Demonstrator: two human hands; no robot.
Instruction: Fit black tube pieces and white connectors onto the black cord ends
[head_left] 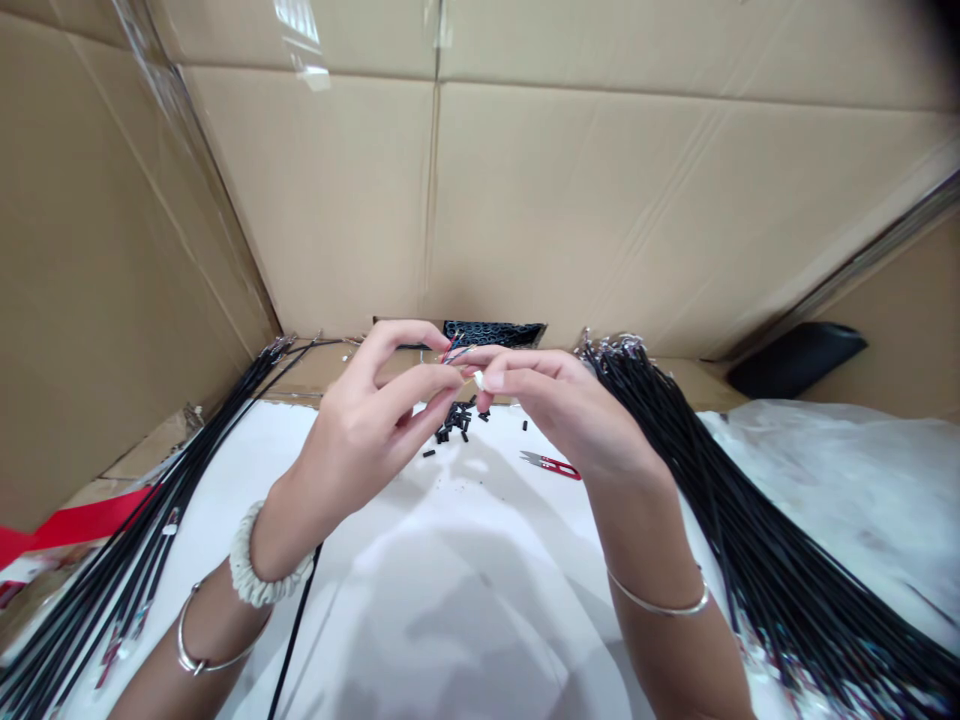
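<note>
Bare forearms (pixel 645 540) are held out; wires (pixel 448 353) are pinched in the left hand (pixel 360 425), a white connector (pixel 479 380) in the right hand (pixel 562 400); joining seems underway, and care is needed.

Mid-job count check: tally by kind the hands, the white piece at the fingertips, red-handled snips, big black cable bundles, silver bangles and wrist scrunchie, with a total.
Hands: 2 (left hand, right hand)
White piece: 1
Red-handled snips: 1
Black cable bundles: 2 (left bundle, right bundle)
Silver bangles: 2
White scrunchie: 1
Total: 9
</note>
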